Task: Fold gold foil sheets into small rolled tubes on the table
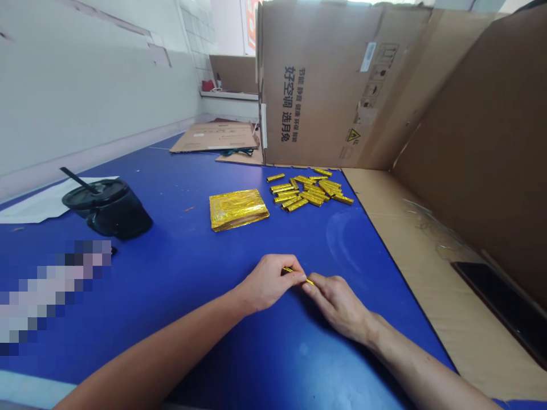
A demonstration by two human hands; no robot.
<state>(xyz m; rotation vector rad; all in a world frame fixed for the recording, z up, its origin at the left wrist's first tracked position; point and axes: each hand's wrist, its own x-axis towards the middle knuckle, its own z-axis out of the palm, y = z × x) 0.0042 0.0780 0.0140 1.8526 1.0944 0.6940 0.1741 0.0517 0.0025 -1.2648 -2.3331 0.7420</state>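
A thin gold strip [309,281] is pinched between my two hands above the blue table [205,336]. My left hand [271,280] grips its left end, and my right hand [339,302] holds the right end, with the fingertips of both hands close together. Beyond my hands lies a stack of gold foil sheets [238,209]. To the right of that stack, several small gold rolls [314,191] lie in a loose pile. Most of the strip is hidden by my fingers.
A dark cup with a straw [109,208] stands at the left on the table. Large cardboard boxes [325,85] rise at the back and right. Flat cardboard [217,137] lies at the far edge. A dark flat object [499,302] is at the right.
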